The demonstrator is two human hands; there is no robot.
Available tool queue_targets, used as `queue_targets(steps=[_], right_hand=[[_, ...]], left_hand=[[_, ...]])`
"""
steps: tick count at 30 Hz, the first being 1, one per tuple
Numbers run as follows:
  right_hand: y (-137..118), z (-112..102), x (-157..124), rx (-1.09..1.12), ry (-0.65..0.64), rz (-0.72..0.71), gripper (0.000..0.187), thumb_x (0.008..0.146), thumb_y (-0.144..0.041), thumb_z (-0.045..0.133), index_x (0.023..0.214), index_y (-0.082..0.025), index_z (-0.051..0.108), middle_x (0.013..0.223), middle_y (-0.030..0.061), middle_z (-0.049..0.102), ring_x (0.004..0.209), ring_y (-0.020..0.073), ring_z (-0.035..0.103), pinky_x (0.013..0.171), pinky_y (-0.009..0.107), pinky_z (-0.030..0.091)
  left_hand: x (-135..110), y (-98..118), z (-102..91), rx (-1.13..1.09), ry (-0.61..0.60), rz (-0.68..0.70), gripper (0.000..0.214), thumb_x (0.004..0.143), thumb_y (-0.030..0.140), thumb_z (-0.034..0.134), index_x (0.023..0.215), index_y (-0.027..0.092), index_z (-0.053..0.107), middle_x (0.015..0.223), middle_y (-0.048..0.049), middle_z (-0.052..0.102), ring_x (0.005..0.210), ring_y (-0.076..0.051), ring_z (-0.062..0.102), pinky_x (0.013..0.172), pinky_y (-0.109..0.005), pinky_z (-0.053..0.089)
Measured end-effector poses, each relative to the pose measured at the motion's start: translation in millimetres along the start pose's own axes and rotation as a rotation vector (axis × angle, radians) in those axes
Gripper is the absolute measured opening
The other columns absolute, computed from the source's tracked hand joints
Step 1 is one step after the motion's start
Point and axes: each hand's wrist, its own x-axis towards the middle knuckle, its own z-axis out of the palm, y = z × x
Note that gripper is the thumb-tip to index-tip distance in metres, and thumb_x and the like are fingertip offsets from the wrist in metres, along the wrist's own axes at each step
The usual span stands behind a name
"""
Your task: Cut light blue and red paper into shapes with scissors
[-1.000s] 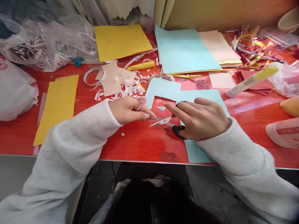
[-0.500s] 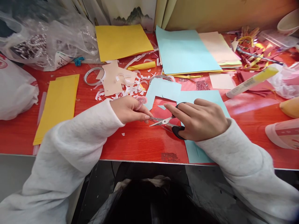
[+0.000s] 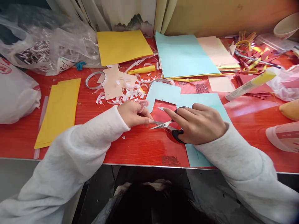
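A pair of scissors (image 3: 164, 124) with black handles is held in my right hand (image 3: 198, 123), blades pointing left and only slightly apart. My index finger stretches along above the handle. Closed in a pinch, my left hand (image 3: 134, 115) has its thumb and fingertips right at the blade tips. A pink fuzzy loop (image 3: 142, 105), like a bent pipe cleaner, shows at its index finger; whatever runs between the fingertips is too small to make out. Beyond the blades lies a cut light-blue sheet (image 3: 163, 90), partly over another blue sheet (image 3: 204, 98). A small blue scrap sits beside my right fingertip.
Yellow paper strips (image 3: 58, 112) lie left, near a white plastic bag (image 3: 17, 96). White shreds (image 3: 133, 93) and a tape roll (image 3: 94, 80) are scattered behind my left hand. Paper stacks (image 3: 184, 54) stand at the back; a yellow-capped marker (image 3: 251, 84) and a pink-banded cup (image 3: 283, 133) are right.
My left hand has shifted slightly right, closer to the scissors. The blades are nearer together than before. The whole view has tilted a little, so the table sits lower.
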Motion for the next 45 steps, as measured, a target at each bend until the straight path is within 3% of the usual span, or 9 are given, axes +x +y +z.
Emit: queue_targets(steps=[10, 17, 20, 26, 30, 35, 40, 45], right_hand=[[0, 1, 0, -0.013, 0.009, -0.018, 0.040, 0.066, -0.011, 0.046, 0.102, -0.006, 0.061, 0.057, 0.0007, 0.055, 0.048, 0.0127, 0.042, 0.055, 0.029, 0.021], [0, 1, 0, 0.020, 0.025, 0.012, 0.042, 0.064, -0.012, 0.045, 0.103, -0.009, 0.061, 0.060, 0.0007, 0.058, 0.050, 0.0126, 0.044, 0.055, 0.029, 0.023], [-1, 1, 0, 0.027, 0.014, 0.010, 0.041, 0.064, -0.011, 0.045, 0.102, -0.009, 0.061, 0.059, 0.0008, 0.057, 0.049, 0.0125, 0.043, 0.055, 0.029, 0.022], [-1, 2, 0, 0.028, 0.013, 0.000, 0.040, 0.065, -0.011, 0.045, 0.102, -0.008, 0.060, 0.059, 0.0008, 0.058, 0.049, 0.0125, 0.044, 0.054, 0.029, 0.022], [0, 2, 0, 0.027, 0.005, -0.009, 0.042, 0.064, -0.011, 0.045, 0.104, -0.008, 0.060, 0.060, 0.0011, 0.059, 0.049, 0.0125, 0.045, 0.054, 0.029, 0.022], [1, 0, 0, 0.036, 0.012, -0.010, 0.041, 0.065, -0.011, 0.045, 0.102, -0.009, 0.061, 0.061, 0.0016, 0.059, 0.050, 0.0125, 0.044, 0.054, 0.029, 0.023], [1, 0, 0, 0.047, 0.025, 0.006, 0.041, 0.063, -0.011, 0.045, 0.100, -0.009, 0.061, 0.057, 0.0005, 0.056, 0.046, 0.0113, 0.039, 0.054, 0.029, 0.022], [1, 3, 0, 0.081, 0.000, 0.034, 0.044, 0.062, -0.012, 0.046, 0.104, -0.011, 0.061, 0.061, 0.0009, 0.059, 0.050, 0.0122, 0.044, 0.054, 0.029, 0.022]], left_hand=[[6, -6, 7.3, -0.103, -0.001, 0.033, 0.021, 0.071, 0.036, 0.057, 0.067, 0.016, 0.063, 0.065, 0.0021, 0.065, 0.069, -0.011, 0.057, 0.076, -0.027, 0.042], [4, -16, -3.9, -0.170, -0.085, 0.145, 0.026, 0.076, 0.034, 0.053, 0.086, 0.015, 0.068, 0.079, -0.0023, 0.068, 0.076, -0.012, 0.058, 0.083, -0.030, 0.041], [2, -15, -5.1, -0.101, -0.065, 0.151, 0.030, 0.077, 0.035, 0.053, 0.094, 0.016, 0.068, 0.085, -0.0027, 0.069, 0.079, -0.013, 0.056, 0.083, -0.030, 0.040], [4, -9, 2.9, -0.009, -0.058, 0.131, 0.027, 0.075, 0.033, 0.054, 0.091, 0.017, 0.069, 0.076, 0.0003, 0.068, 0.087, -0.014, 0.054, 0.096, -0.034, 0.031], [6, -10, 2.1, -0.047, -0.098, 0.112, 0.028, 0.075, 0.031, 0.054, 0.093, 0.016, 0.068, 0.075, 0.0002, 0.068, 0.101, -0.016, 0.051, 0.104, -0.035, 0.021], [5, -11, -1.8, -0.116, -0.144, 0.075, 0.028, 0.073, 0.032, 0.056, 0.094, 0.018, 0.069, 0.076, 0.0001, 0.069, 0.111, -0.019, 0.048, 0.105, -0.036, 0.018], [4, -12, -0.6, -0.147, -0.091, 0.097, 0.024, 0.073, 0.031, 0.057, 0.090, 0.020, 0.070, 0.072, -0.0001, 0.069, 0.101, -0.018, 0.054, 0.103, -0.039, 0.024], [6, -15, 2.6, -0.141, -0.047, 0.136, 0.023, 0.074, 0.031, 0.056, 0.088, 0.018, 0.069, 0.070, 0.0000, 0.069, 0.089, -0.015, 0.057, 0.104, -0.039, 0.022]])
